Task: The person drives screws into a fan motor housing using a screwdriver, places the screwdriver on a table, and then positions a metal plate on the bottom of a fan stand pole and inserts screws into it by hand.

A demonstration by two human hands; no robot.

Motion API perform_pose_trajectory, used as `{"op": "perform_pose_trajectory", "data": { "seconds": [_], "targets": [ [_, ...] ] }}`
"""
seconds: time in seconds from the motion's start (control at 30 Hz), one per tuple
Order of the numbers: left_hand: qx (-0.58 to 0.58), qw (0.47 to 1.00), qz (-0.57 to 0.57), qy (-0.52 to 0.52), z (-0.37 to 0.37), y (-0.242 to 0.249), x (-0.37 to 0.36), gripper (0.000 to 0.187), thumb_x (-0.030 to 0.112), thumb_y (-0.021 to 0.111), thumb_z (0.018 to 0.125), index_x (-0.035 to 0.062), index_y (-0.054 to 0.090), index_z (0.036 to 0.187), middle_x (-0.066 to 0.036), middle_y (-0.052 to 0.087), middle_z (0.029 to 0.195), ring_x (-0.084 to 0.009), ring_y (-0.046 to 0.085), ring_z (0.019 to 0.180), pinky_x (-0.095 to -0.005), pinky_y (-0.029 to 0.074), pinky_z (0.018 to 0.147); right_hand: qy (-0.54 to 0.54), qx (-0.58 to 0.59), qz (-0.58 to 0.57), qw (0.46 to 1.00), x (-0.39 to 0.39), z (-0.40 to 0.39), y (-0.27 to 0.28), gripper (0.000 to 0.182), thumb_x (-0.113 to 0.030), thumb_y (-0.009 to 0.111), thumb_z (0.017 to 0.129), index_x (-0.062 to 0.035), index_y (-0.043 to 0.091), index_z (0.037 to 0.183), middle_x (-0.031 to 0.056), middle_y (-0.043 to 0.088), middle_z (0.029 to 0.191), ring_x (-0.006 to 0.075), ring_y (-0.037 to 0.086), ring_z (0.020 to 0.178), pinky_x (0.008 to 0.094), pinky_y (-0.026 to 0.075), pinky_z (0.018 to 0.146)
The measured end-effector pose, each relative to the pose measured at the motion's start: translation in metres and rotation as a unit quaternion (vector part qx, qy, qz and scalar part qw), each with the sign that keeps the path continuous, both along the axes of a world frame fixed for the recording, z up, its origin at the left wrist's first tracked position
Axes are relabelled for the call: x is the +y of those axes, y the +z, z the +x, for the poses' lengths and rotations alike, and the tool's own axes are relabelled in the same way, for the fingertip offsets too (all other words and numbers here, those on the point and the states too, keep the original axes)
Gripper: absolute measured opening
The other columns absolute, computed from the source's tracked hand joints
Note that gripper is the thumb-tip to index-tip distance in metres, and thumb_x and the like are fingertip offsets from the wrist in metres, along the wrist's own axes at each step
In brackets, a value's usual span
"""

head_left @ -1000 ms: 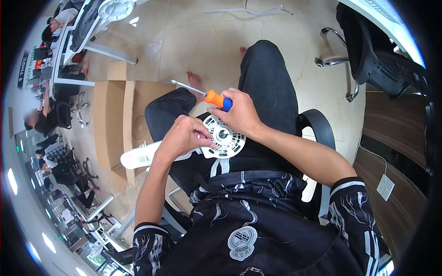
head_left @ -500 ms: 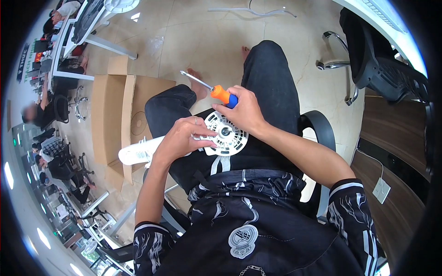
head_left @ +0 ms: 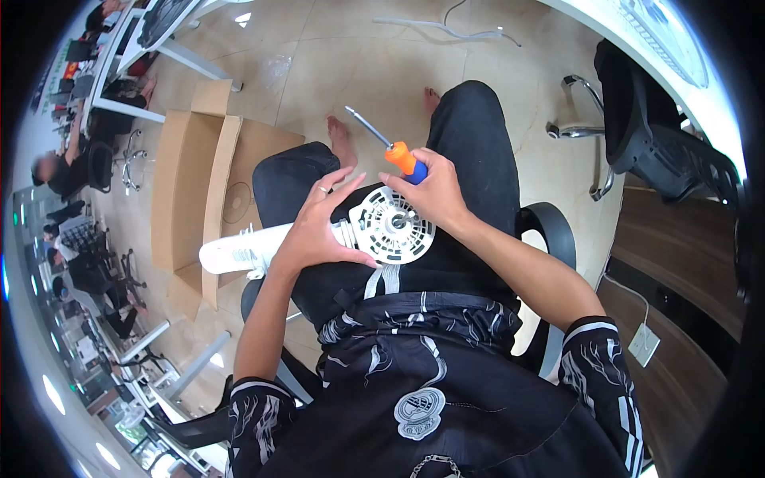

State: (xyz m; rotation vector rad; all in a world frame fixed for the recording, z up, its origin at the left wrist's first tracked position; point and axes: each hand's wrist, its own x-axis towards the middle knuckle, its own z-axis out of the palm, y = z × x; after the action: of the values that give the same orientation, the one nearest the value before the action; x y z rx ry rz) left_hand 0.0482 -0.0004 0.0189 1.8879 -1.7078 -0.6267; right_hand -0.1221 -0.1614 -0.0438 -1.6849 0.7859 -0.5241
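My right hand (head_left: 440,191) is closed around the orange and blue handle of a screwdriver (head_left: 405,159), its metal shank pointing up and to the left. Across my lap lies a white fan body (head_left: 249,248), with a round slotted motor housing (head_left: 392,248) at its right end and a shaft at the centre. Over the neck beside the housing is my left hand (head_left: 312,233), thumb and fingers spread wide, thumb tip by the lower rim. Part of the neck is hidden under that hand. The right hand's fingers are just above the housing's upper right edge.
An open cardboard box (head_left: 185,191) stands on the floor to the left. A black office chair (head_left: 649,119) is at upper right, below a white table (head_left: 649,24). A grey tube (head_left: 446,32) lies on the floor ahead. Several people sit at desks far left.
My left hand has drawn back from the housing's centre, and its fingers have spread apart. My right hand and the screwdriver have shifted slightly right and down.
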Motion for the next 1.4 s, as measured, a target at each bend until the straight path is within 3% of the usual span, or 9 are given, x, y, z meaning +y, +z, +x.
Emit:
{"op": "perform_pose_trajectory", "data": {
  "seconds": [0.07, 0.17, 0.3, 0.4, 0.53, 0.73, 0.87, 1.03, 1.4],
  "targets": [
    [0.044, 0.997, 0.054, -0.011, 0.005, -0.005, 0.003, 0.125, 0.048, 0.101, 0.044, 0.0107, 0.052, 0.152, -0.02, 0.064, 0.136, -0.0389, 0.063, 0.124, -0.0438, 0.046, 0.111, 0.012, -0.003, -0.01, 1.0, -0.004, -0.001, 0.001, 0.036, -0.025, 0.088, 0.081, 0.004, 0.069, 0.089, 0.0116, 0.059, 0.075, 0.0218, 0.057, 0.065, 0.0374, 0.046, 0.064],
    [0.078, 0.987, 0.142, -0.021, 0.002, -0.005, 0.006, 0.124, 0.047, 0.101, 0.044, 0.0097, 0.052, 0.151, -0.018, 0.065, 0.139, -0.0364, 0.066, 0.12, -0.0408, 0.05, 0.107, 0.025, -0.004, 0.057, 0.998, -0.019, -0.01, 0.02, 0.03, -0.03, 0.08, 0.094, -0.001, 0.073, 0.094, -0.0049, 0.054, 0.072, 0.0045, 0.046, 0.068, 0.0275, 0.041, 0.06],
    [0.112, 0.993, 0.027, 0.01, -0.006, -0.014, 0.023, 0.106, 0.048, 0.097, 0.05, 0.0171, 0.061, 0.144, -0.016, 0.068, 0.135, -0.0351, 0.07, 0.113, -0.0413, 0.055, 0.098, 0.072, -0.009, 0.003, 0.997, -0.054, -0.051, 0.075, 0.028, -0.021, 0.069, 0.102, -0.0038, 0.057, 0.12, -0.0008, 0.059, 0.085, 0.0075, 0.053, 0.074, 0.0252, 0.045, 0.066],
    [0.04, 0.997, -0.068, -0.024, -0.011, -0.023, 0.039, 0.067, 0.047, 0.093, 0.064, 0.0273, 0.075, 0.125, -0.014, 0.064, 0.142, -0.032, 0.071, 0.106, -0.0408, 0.056, 0.089, 0.126, 0.071, -0.116, 0.983, -0.06, -0.086, 0.131, 0.024, -0.012, 0.069, 0.099, -0.0009, 0.055, 0.115, 0.0036, 0.061, 0.089, 0.0085, 0.054, 0.078, 0.0255, 0.045, 0.069],
    [-0.012, 0.991, -0.121, -0.057, -0.013, -0.027, 0.047, 0.054, 0.045, 0.092, 0.067, 0.0251, 0.08, 0.116, -0.015, 0.061, 0.147, -0.0309, 0.073, 0.1, -0.0397, 0.056, 0.085, 0.164, 0.131, -0.156, 0.965, -0.044, -0.11, 0.192, 0.028, -0.007, 0.077, 0.09, 0.0004, 0.059, 0.11, 0.0064, 0.065, 0.083, 0.0103, 0.058, 0.071, 0.0261, 0.047, 0.068],
    [-0.02, 0.987, -0.146, -0.068, -0.013, -0.033, 0.048, 0.048, 0.044, 0.091, 0.069, 0.0237, 0.08, 0.111, -0.019, 0.059, 0.148, -0.0325, 0.073, 0.102, -0.04, 0.057, 0.087, 0.172, 0.147, -0.29, 0.93, 0.005, -0.101, 0.234, 0.031, 0.0, 0.086, 0.07, -0.0016, 0.074, 0.099, 0.0116, 0.071, 0.084, 0.0241, 0.072, 0.074, 0.0299, 0.054, 0.069],
    [-0.011, 0.982, -0.176, -0.07, -0.011, -0.035, 0.048, 0.053, 0.049, 0.089, 0.071, 0.022, 0.077, 0.115, -0.02, 0.062, 0.143, -0.034, 0.072, 0.097, -0.0401, 0.057, 0.085, 0.21, 0.149, -0.325, 0.91, 0.023, -0.086, 0.233, 0.029, -0.003, 0.086, 0.074, -0.0031, 0.075, 0.101, 0.0111, 0.07, 0.086, 0.0293, 0.072, 0.072, 0.038, 0.057, 0.066],
    [0.041, 0.989, -0.141, -0.026, -0.011, -0.035, 0.048, 0.079, 0.043, 0.096, 0.06, 0.011, 0.067, 0.126, -0.015, 0.066, 0.141, -0.0322, 0.073, 0.108, -0.0403, 0.056, 0.09, 0.236, 0.154, -0.362, 0.889, 0.029, -0.07, 0.22, 0.03, -0.002, 0.086, 0.073, -0.0031, 0.074, 0.1, 0.0105, 0.071, 0.085, 0.0281, 0.071, 0.071, 0.0343, 0.055, 0.062],
    [0.042, 0.989, -0.142, -0.014, -0.011, -0.038, 0.048, 0.077, 0.05, 0.093, 0.063, 0.0095, 0.066, 0.122, -0.015, 0.071, 0.132, -0.034, 0.074, 0.098, -0.041, 0.056, 0.088, 0.289, 0.182, -0.361, 0.868, 0.025, -0.048, 0.198, 0.027, -0.004, 0.085, 0.075, -0.0024, 0.073, 0.099, 0.0117, 0.073, 0.088, 0.0286, 0.072, 0.072, 0.0356, 0.057, 0.066]
  ]
}}
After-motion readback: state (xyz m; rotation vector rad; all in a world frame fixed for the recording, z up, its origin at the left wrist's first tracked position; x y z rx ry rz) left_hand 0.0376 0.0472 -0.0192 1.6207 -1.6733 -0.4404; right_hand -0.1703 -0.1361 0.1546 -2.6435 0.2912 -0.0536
